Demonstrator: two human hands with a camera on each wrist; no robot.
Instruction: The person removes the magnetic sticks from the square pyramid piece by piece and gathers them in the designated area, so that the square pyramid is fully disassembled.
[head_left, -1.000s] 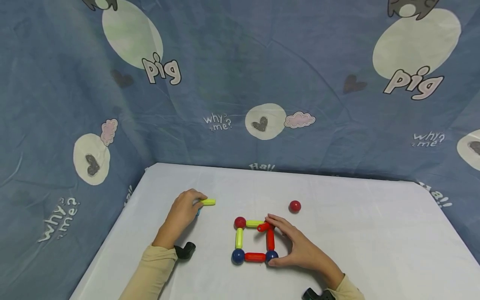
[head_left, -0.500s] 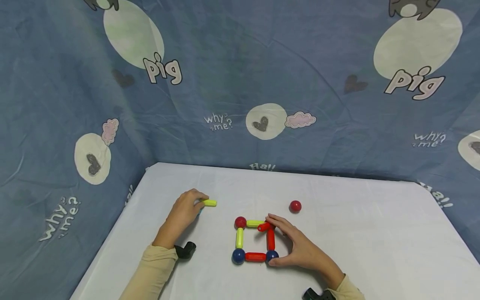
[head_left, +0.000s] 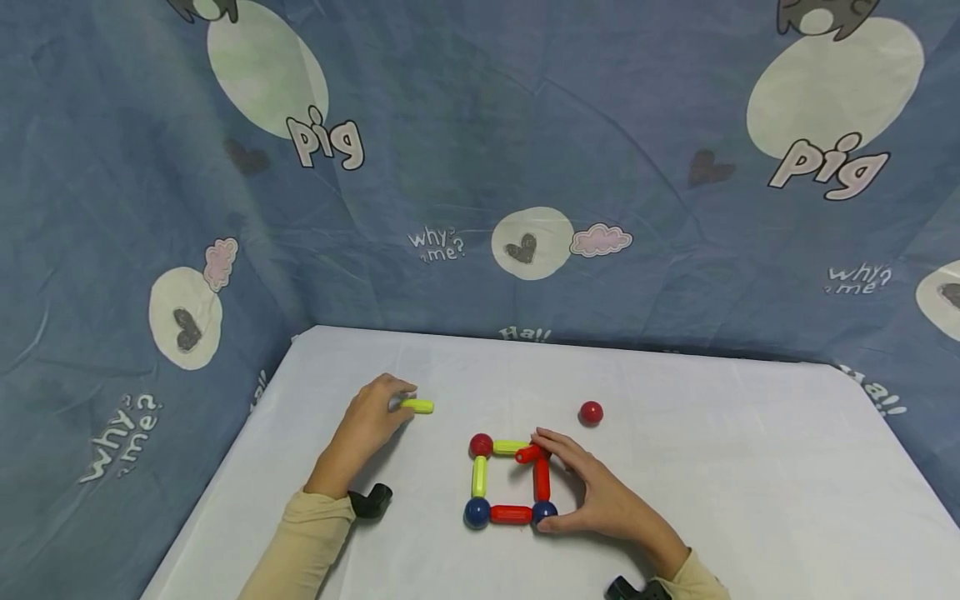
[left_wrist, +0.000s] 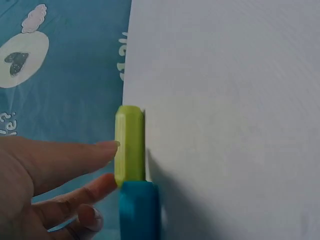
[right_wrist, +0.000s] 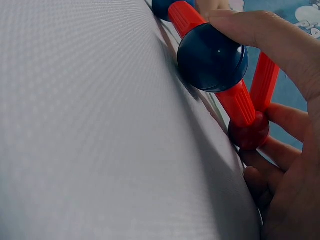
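Observation:
My left hand (head_left: 369, 419) is at a yellow-green rod (head_left: 420, 407); thumb and forefinger stand apart, with fingertips by the rod's side. In the left wrist view, a blue rod (left_wrist: 139, 210) sits end to end with it; the head view hides this one. A square frame of magnetic rods and balls lies at the middle, with a red ball (head_left: 481, 445) and a blue ball (head_left: 477, 512) at its left corners. My right hand (head_left: 600, 498) grips its right side, thumb on a blue corner ball (right_wrist: 212, 57), fingers round a red corner ball (right_wrist: 249, 131). Another red rod (head_left: 527, 454) rises from that red ball.
A loose red ball (head_left: 591, 413) lies behind the frame, to the right. White cloth covers the table (head_left: 750, 467). Blue printed fabric (head_left: 450, 167) hangs behind and at the left. Dark wrist-worn devices (head_left: 371, 502) show by both cuffs.
My left forefinger has lifted, widening the gap to the thumb, and the blue rod has gone from sight in the head view. The right hand and the frame stay still.

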